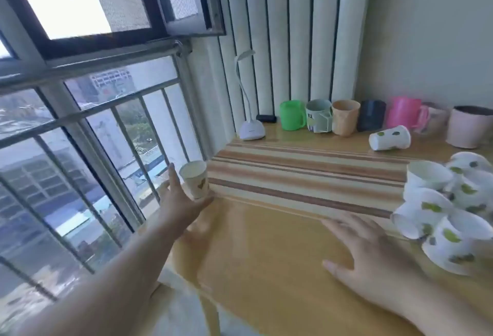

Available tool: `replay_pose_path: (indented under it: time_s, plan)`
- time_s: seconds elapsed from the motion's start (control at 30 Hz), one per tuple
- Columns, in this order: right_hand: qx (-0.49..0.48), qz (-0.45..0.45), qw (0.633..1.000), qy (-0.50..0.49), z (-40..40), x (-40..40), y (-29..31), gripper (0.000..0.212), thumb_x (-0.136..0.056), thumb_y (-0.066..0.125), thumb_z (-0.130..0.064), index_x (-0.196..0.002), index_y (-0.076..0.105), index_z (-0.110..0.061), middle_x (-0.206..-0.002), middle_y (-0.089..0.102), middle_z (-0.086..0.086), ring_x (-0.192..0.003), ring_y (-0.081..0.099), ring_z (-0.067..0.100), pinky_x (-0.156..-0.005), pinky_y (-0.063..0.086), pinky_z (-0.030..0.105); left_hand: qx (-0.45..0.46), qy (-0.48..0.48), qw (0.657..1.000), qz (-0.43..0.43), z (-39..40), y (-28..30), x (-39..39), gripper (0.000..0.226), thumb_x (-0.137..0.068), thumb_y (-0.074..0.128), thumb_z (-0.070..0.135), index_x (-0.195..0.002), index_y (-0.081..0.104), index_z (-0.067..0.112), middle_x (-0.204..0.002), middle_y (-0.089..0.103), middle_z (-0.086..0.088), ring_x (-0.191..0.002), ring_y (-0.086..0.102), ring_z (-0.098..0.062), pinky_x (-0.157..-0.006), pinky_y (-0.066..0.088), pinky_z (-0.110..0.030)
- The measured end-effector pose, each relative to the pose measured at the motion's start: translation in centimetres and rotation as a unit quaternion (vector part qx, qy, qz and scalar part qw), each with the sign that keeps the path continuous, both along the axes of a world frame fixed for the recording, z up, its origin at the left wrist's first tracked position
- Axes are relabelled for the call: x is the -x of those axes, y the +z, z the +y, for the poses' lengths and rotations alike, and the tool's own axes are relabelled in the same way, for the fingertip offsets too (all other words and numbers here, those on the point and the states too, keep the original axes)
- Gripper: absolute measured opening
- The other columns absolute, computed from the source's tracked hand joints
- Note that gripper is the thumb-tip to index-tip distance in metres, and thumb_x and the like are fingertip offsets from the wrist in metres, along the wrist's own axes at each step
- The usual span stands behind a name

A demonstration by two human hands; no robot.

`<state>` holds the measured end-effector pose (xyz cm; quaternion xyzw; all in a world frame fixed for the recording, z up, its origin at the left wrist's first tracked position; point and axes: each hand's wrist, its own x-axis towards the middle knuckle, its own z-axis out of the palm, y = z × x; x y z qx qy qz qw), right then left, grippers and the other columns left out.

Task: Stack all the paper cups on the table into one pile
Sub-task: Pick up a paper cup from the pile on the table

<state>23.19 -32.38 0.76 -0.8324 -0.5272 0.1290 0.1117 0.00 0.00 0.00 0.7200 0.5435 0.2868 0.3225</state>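
A white paper cup (196, 179) with a leaf print stands upright at the table's left edge. My left hand (177, 202) wraps around it, thumb under its base and fingers behind. My right hand (370, 253) lies flat on the wooden table (266, 269), fingers spread, holding nothing. Just right of that hand is a jumble of several white leaf-print paper cups (448, 213), tipped on their sides. One more paper cup (390, 137) lies on its side further back.
A striped mat (306, 175) covers the table's middle. Along the back stand a green mug (292, 115), other coloured mugs (345, 117), a pink pot (468, 126) and a white desk lamp (250, 128). A barred window (93, 135) runs along the left.
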Motion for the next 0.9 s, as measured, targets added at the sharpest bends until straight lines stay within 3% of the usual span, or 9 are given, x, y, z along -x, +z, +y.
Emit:
replay_pose_path:
  time_s: [0.1,0.17,0.27,0.37,0.5,0.6,0.7,0.8,0.9]
  plan:
    - [0.049,-0.042,0.998,0.004,0.8,-1.3,-1.8,0.096,-0.079,0.002,-0.092,-0.165,0.016,-0.050,-0.175,0.003,-0.021,-0.164,-0.002,0.012,-0.131,0.012,0.036,-0.014,0.017,0.998,-0.059,2.1,-0.7,-1.6,0.142,-0.072,0.100,0.039,-0.169,-0.004,0.041,-0.164,0.045,-0.008,-0.150,0.044,-0.033,-0.120,0.040,-0.049]
    - [0.061,-0.046,0.997,0.002,1.1,-1.4,-2.0,0.110,-0.069,-0.011,-0.097,-0.165,0.017,-0.051,-0.174,-0.001,-0.022,-0.163,-0.004,0.014,-0.131,0.008,0.039,0.005,0.034,0.995,-0.097,3.2,-1.1,-2.3,0.137,-0.074,0.098,0.040,-0.168,-0.001,0.044,-0.151,0.059,-0.005,-0.139,0.056,-0.032,-0.113,0.048,-0.045]
    - [0.048,-0.051,0.998,0.005,1.4,-1.3,-2.0,0.096,-0.076,0.006,-0.090,-0.163,0.023,-0.052,-0.173,0.006,-0.023,-0.162,0.001,0.015,-0.132,0.010,0.043,-0.010,0.052,0.994,-0.096,3.4,-1.3,-3.1,0.109,-0.075,0.094,0.045,-0.162,0.029,0.035,-0.141,0.065,0.000,-0.133,0.061,-0.029,-0.113,0.050,-0.049]
    - [0.037,-0.051,0.998,-0.001,1.4,-1.5,-2.2,0.082,-0.087,0.025,-0.086,-0.161,0.029,-0.050,-0.171,0.013,-0.022,-0.161,0.006,0.016,-0.131,0.012,0.045,-0.018,0.033,0.993,-0.113,1.2,-1.1,-4.9,0.066,-0.074,0.095,0.041,-0.128,0.058,0.036,-0.116,0.070,0.011,-0.118,0.067,-0.024,-0.104,0.055,-0.048]
    - [-0.006,-0.025,1.000,0.012,1.1,-2.1,-2.5,0.069,-0.095,0.034,-0.078,-0.156,0.039,-0.046,-0.171,0.021,-0.018,-0.161,0.010,0.020,-0.131,0.014,0.048,-0.006,-0.064,0.987,-0.147,-5.9,-0.6,-7.5,0.070,-0.076,0.098,0.029,-0.131,0.056,0.039,-0.116,0.071,0.014,-0.111,0.069,-0.016,-0.091,0.057,-0.038]
    - [-0.007,0.021,0.999,0.041,-1.9,-2.8,-1.7,0.054,-0.105,0.043,-0.060,-0.155,0.046,-0.038,-0.173,0.023,-0.013,-0.163,0.009,0.018,-0.132,0.014,0.041,0.018,-0.135,0.978,-0.158,-13.0,0.0,-10.0,0.064,-0.077,0.097,0.024,-0.123,0.056,0.038,-0.108,0.072,0.009,-0.102,0.068,-0.015,-0.076,0.054,-0.029]
    - [0.003,0.049,0.997,0.061,-8.6,-3.4,-0.6,0.044,-0.106,0.050,-0.052,-0.148,0.052,-0.041,-0.164,0.031,-0.019,-0.154,0.024,0.009,-0.125,0.029,0.035,0.027,-0.224,0.962,-0.153,-20.0,0.1,-12.7,0.058,-0.070,0.096,0.051,-0.113,0.057,0.045,-0.103,0.074,0.017,-0.096,0.070,-0.005,-0.082,0.058,-0.035]
    - [-0.006,0.025,0.999,0.036,-16.5,-4.7,-0.7,0.044,-0.105,0.050,-0.053,-0.148,0.052,-0.045,-0.152,0.035,-0.027,-0.144,0.027,-0.002,-0.118,0.036,0.027,0.015,-0.302,0.945,-0.127,-26.3,0.2,-15.7,0.071,-0.061,0.088,0.074,-0.119,0.056,0.048,-0.110,0.072,0.026,-0.102,0.069,0.002,-0.081,0.054,-0.028]
    - [-0.048,0.003,0.999,0.006,-22.5,-6.6,-1.8,0.044,-0.102,0.048,-0.059,-0.142,0.059,-0.045,-0.141,0.038,-0.033,-0.138,0.028,-0.009,-0.113,0.037,0.018,0.029,-0.347,0.930,-0.117,-31.2,-0.6,-18.0,0.076,-0.063,0.094,0.063,-0.127,0.057,0.045,-0.116,0.074,0.023,-0.106,0.070,0.000,-0.087,0.056,-0.029]
